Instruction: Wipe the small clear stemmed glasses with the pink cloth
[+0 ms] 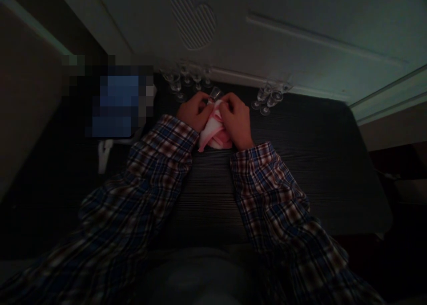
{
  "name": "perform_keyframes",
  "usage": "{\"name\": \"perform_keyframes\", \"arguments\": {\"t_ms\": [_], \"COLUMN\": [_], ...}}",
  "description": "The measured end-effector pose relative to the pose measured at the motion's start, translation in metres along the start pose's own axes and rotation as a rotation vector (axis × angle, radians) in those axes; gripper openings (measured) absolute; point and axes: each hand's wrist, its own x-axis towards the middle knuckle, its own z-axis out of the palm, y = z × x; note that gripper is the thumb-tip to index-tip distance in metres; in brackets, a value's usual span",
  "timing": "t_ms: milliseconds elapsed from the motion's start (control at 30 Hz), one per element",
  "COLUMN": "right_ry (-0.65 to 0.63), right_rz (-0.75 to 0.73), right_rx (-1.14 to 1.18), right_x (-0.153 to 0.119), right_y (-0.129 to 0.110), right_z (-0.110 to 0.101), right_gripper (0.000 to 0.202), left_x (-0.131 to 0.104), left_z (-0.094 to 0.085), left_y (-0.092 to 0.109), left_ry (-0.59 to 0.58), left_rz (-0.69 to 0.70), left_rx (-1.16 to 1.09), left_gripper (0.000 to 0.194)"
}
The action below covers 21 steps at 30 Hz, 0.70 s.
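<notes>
Near the back of the dark table, my left hand [195,111] is closed on a small clear glass [216,92], whose rim end points away from me. Beside it, my right hand [237,118] pinches a pink and white cloth [215,133] against the glass. The cloth hangs down between both hands, its lower edge near the tabletop. The part of the glass under the fingers and cloth is hidden.
Several stemmed glasses [196,77] stand at the back left, and several more [274,98] at the back right. A pixelated blue object [116,100] lies left of my left sleeve, a white strap [104,156] below it. A pale panel borders the dark table [307,162].
</notes>
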Motion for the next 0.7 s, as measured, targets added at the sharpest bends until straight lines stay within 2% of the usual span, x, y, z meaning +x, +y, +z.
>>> {"name": "perform_keyframes", "arguments": {"t_ms": [367, 700], "right_ry": [0.011, 0.086], "right_rz": [-0.02, -0.029], "right_rx": [0.002, 0.018], "right_x": [-0.001, -0.003], "right_y": [-0.004, -0.011], "right_z": [-0.002, -0.004], "right_gripper": [0.014, 0.012], "left_x": [0.0, -0.001], "left_z": [0.0, -0.003], "left_y": [0.001, 0.003], "left_ry": [-0.013, -0.037], "left_rz": [-0.021, -0.016], "left_rx": [-0.037, -0.02], "left_gripper": [0.021, 0.023]}}
